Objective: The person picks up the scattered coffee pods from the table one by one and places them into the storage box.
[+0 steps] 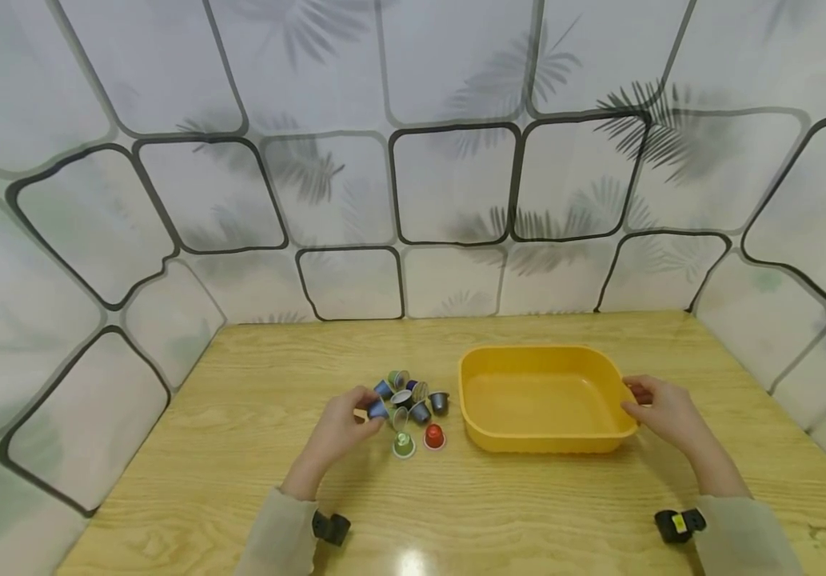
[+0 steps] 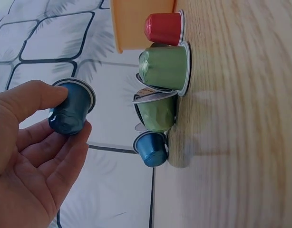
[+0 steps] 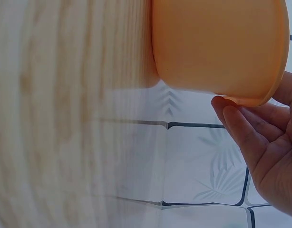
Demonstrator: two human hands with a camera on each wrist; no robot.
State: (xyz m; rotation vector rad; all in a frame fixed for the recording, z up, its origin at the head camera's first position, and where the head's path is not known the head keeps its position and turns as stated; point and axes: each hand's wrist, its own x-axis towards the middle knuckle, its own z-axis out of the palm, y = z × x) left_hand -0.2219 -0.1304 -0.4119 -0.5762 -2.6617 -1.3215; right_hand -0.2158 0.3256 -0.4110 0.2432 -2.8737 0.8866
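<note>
My left hand pinches a blue coffee capsule between thumb and fingers, held off the table in the left wrist view. Close beside it lies a cluster of several capsules: a dark grey capsule, green ones and another blue capsule. At the cluster's near side, a green capsule and a red capsule stand rim down. To their right sits a yellow plastic tray. My right hand grips its right rim, thumb and fingers on either side.
The wooden table runs back to a patterned backdrop that also rises along the left and right sides. Each wrist carries a small black camera, such as the left wrist camera.
</note>
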